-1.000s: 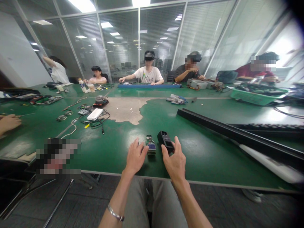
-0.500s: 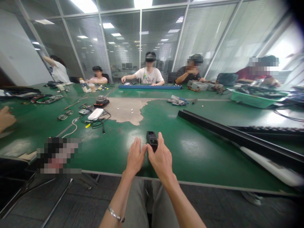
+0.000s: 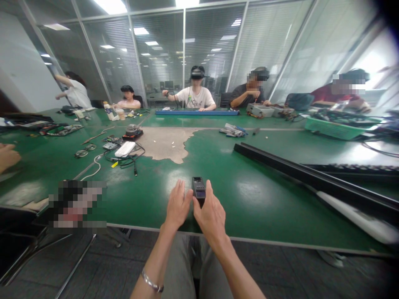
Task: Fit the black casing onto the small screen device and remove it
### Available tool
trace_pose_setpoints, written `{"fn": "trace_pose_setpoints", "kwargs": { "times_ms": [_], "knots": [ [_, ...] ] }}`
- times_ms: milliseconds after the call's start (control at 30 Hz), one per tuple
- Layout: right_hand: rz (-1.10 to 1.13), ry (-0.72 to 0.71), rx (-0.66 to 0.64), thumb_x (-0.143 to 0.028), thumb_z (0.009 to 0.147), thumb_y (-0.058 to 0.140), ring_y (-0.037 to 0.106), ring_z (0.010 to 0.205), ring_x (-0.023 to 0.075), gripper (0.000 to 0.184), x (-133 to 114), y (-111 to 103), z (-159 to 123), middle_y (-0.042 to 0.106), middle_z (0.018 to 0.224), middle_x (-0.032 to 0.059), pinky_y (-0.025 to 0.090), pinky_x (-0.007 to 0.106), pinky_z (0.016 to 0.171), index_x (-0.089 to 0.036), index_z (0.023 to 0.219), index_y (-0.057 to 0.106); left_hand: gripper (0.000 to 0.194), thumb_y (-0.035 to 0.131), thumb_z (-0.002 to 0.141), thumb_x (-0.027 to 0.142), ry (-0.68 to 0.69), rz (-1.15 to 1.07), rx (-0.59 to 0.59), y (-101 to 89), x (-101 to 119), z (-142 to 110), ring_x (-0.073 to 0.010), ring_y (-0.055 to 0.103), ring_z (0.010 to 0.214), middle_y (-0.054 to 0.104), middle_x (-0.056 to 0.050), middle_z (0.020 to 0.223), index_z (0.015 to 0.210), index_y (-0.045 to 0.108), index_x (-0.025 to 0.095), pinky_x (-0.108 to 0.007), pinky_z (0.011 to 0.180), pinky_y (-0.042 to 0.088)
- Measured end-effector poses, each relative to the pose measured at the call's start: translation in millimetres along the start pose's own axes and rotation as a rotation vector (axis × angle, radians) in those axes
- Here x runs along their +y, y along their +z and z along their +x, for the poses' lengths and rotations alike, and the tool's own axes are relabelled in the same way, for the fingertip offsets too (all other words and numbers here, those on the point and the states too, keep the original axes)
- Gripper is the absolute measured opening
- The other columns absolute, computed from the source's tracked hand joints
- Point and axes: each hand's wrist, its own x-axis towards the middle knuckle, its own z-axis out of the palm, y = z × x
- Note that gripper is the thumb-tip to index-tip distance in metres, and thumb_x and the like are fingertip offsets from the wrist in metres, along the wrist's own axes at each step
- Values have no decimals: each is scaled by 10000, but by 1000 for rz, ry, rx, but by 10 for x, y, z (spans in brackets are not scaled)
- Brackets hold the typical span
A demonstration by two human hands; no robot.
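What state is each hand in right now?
Left hand: open, fingers extended, beside the black case; contact can't be told.
Right hand: holding the black case between thumb and fingers.

Near black device housing [image 3: 198, 183] is looking like plastic, mostly matt. Green tabletop [image 3: 264, 220] is reflecting light, smooth and glossy; far bare patch [image 3: 165, 143] is looking matt. Bracelet [image 3: 151, 283], near left, is shining like polished metal. Far-right basket [image 3: 339, 129] is looking plastic; grey trousers [image 3: 215, 268], near, are showing matt cloth.
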Motion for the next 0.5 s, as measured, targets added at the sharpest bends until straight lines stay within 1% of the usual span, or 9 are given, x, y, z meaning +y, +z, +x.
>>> {"fn": "trace_pose_setpoints", "kwargs": {
  "times_ms": [167,300,400,500],
  "knots": [
    [18,5,-4,-384,920,480,618,1108,319,699,71,71,-81,602,1299,204,521,448,871,-96,1514,249,689,242,984,605,-6,-8,5,-1,2,-11,-224,217,1476,279,-121,1584,1491,351,150,-427,1209,200],
    [63,-31,56,-445,908,513,581,1167,320,786,82,75,-61,541,1373,220,506,449,910,-80,1528,197,674,247,990,590,0,0,-6,-6,9,-7,-232,214,1477,276,-121,1585,1488,358,149,-440,1207,200],
    [61,-12,33,-445,917,500,611,1119,311,773,72,70,-36,587,1315,218,517,436,875,-83,1529,196,673,253,993,583,4,12,-1,-17,29,-8,-239,230,1473,291,-134,1576,1477,378,133,-451,1203,209],
    [49,10,21,-422,931,471,637,1066,305,719,71,81,-42,624,1259,208,521,423,850,-86,1519,230,620,249,1001,567,25,31,7,-36,63,-16,-239,277,1457,326,-126,1563,1407,494,169,-451,1193,236]
  ]
}}
